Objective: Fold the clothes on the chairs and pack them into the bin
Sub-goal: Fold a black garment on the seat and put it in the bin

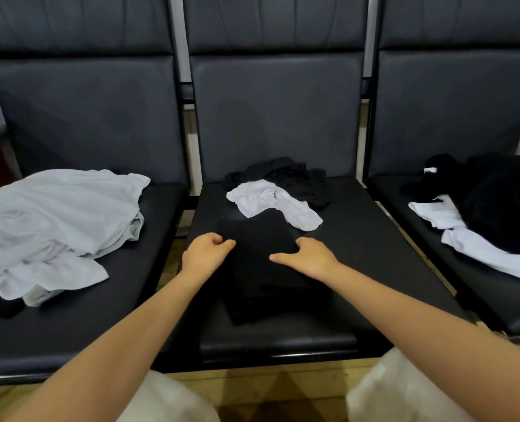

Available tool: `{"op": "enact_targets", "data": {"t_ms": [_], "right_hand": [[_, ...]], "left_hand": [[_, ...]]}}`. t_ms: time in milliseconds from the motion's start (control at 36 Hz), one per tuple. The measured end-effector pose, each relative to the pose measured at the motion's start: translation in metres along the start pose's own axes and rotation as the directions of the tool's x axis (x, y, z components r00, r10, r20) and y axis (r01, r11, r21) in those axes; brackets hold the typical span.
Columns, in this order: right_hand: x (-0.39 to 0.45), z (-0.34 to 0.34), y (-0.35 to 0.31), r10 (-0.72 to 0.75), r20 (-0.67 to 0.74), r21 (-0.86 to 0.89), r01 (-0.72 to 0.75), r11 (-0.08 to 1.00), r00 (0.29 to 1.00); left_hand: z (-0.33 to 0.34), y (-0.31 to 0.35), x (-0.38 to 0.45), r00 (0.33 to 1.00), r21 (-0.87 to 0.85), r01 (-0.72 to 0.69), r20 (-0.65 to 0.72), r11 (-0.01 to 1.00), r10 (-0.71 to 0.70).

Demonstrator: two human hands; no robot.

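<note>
The black garment [261,260] I'm folding lies flat on the middle chair seat [374,239], a crumpled white one [271,202] and black one [295,175] behind it.

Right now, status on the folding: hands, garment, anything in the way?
Left hand and right hand grip the folded black garment on the middle chair. White garment lies over its far edge. No bin in view.

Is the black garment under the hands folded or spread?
Folded: the black garment lies as a compact layered rectangle on the middle chair seat.
</note>
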State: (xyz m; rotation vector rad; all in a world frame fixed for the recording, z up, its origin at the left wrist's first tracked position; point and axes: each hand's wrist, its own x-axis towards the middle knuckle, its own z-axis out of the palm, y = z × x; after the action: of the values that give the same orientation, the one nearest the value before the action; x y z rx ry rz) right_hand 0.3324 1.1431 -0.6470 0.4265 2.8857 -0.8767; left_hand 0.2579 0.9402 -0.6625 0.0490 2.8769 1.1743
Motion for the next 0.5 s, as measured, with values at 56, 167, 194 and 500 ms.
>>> {"op": "enact_targets", "data": {"t_ms": [56,167,194,500], "right_hand": [[0.000,0.007,-0.006,0.010,-0.020,-0.089,-0.011,0.996,1.000],[-0.001,0.008,-0.009,0.045,-0.034,-0.056,-0.047,0.997,0.998],[0.000,0.009,-0.010,0.048,-0.029,-0.031,-0.049,0.998,0.998],[0.002,0.022,-0.023,0.041,0.001,0.107,-0.041,0.993,0.999]], "left_hand": [[-0.002,0.007,-0.001,0.999,-0.216,0.019,-0.036,0.976,-0.027],[-0.008,0.019,-0.005,0.992,-0.374,-0.006,-0.116,0.928,-0.041],[-0.010,0.019,-0.006,0.994,-0.331,-0.011,-0.110,0.943,-0.027],[-0.023,-0.026,0.000,0.998,0.319,-0.046,-0.018,0.947,0.055]]}}
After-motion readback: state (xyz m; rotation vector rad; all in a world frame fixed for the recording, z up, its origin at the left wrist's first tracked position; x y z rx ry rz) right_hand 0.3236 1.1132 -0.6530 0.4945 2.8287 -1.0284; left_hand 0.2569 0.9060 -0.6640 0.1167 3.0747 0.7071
